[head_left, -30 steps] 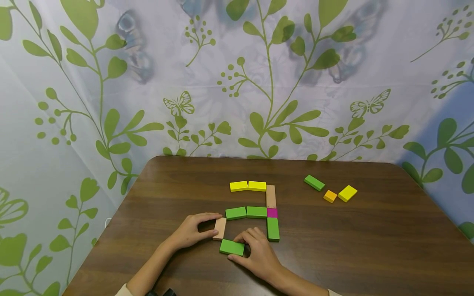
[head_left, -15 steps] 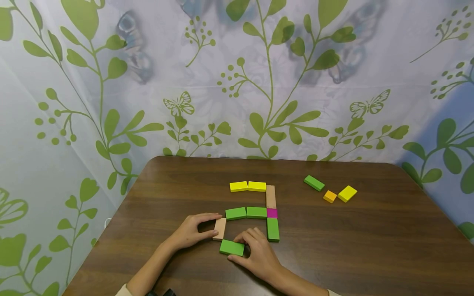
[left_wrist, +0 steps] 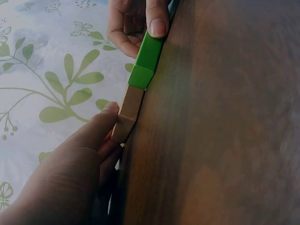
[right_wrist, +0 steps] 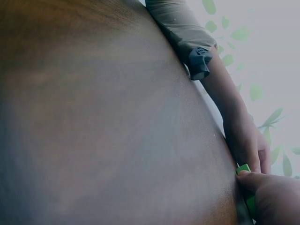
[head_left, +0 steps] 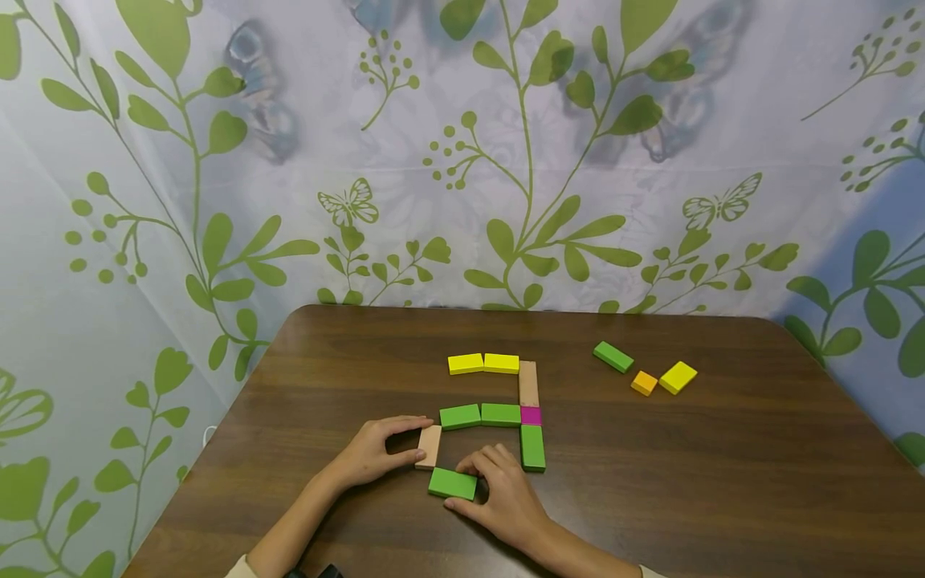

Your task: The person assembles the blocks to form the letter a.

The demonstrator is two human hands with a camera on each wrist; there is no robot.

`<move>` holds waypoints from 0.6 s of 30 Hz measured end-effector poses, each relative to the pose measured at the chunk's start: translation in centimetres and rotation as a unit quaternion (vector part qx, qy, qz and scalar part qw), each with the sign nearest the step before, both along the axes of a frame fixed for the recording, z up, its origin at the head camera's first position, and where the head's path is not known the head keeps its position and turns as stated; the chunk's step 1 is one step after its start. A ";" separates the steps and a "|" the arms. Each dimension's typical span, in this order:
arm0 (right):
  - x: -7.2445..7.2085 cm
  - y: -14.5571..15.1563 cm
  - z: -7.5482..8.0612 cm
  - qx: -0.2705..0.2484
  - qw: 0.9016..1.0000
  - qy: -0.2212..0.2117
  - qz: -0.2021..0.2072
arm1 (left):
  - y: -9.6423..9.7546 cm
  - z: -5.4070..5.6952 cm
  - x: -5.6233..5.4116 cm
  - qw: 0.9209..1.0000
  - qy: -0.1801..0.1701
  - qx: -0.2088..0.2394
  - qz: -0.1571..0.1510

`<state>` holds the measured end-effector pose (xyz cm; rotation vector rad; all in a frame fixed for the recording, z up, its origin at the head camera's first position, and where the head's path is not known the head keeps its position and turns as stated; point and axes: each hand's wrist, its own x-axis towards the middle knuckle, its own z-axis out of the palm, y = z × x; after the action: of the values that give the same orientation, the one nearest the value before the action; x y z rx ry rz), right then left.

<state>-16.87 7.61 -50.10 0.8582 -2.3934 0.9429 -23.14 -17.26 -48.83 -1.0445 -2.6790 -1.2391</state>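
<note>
In the head view my left hand (head_left: 368, 453) pinches a natural wood block (head_left: 429, 446) lengthwise, thumb at its near end and fingertips at its far end. My right hand (head_left: 502, 494) grips a green block (head_left: 452, 483) lying just in front of it, with thumb and fingers at its right side. The left wrist view shows the green block (left_wrist: 147, 58) end to end with the wood block (left_wrist: 129, 105), the right thumb on the green one. Behind the wood block, two green blocks (head_left: 460, 417) form a row up to a magenta block (head_left: 531, 416).
Another green block (head_left: 532, 448) lies in front of the magenta one, and a wood block (head_left: 529, 384) behind it. Two yellow blocks (head_left: 483, 364) extend left from there. Loose at right are a green block (head_left: 613, 357), an orange block (head_left: 645, 383) and a yellow block (head_left: 678, 378).
</note>
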 end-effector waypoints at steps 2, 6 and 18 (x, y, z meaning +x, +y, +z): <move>0.0 0.0 0.0 0.003 1.000 -0.004 0.000 | 0.0 0.0 0.0 1.000 0.000 0.000 0.001; 0.0 0.0 0.0 0.004 1.000 -0.008 -0.003 | 0.0 0.0 0.0 1.000 0.002 -0.003 0.002; -0.1 0.1 -0.1 0.006 1.000 -0.003 -0.007 | 0.1 0.0 0.0 1.000 0.012 -0.003 0.001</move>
<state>-16.94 7.67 -50.20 0.8431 -2.4086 0.9284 -23.13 -17.16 -48.85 -1.0504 -2.6677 -1.2098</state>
